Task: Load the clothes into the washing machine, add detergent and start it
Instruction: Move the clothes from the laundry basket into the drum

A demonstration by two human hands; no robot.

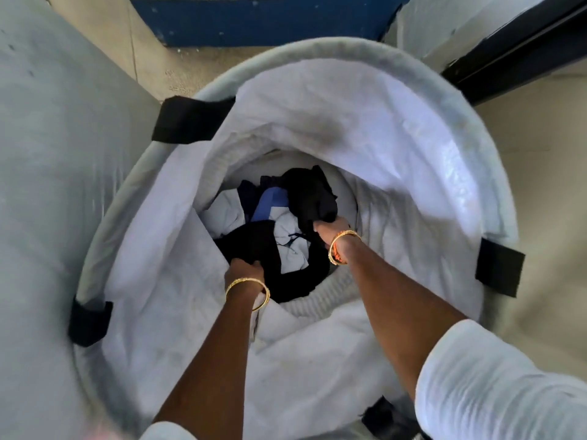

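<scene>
I look straight down into a round white laundry hamper with a grey rim and black straps. At its bottom lies a heap of clothes: black garments, a pale grey piece and a blue piece. Both arms reach deep inside. My left hand is closed on a black garment at the lower left of the heap. My right hand grips another black garment at the right of the heap. Each wrist carries a gold bangle. No washing machine or detergent shows for certain.
A pale grey surface fills the left side. Beige floor surrounds the hamper. A blue panel stands at the top, and a black-edged frame runs across the top right corner.
</scene>
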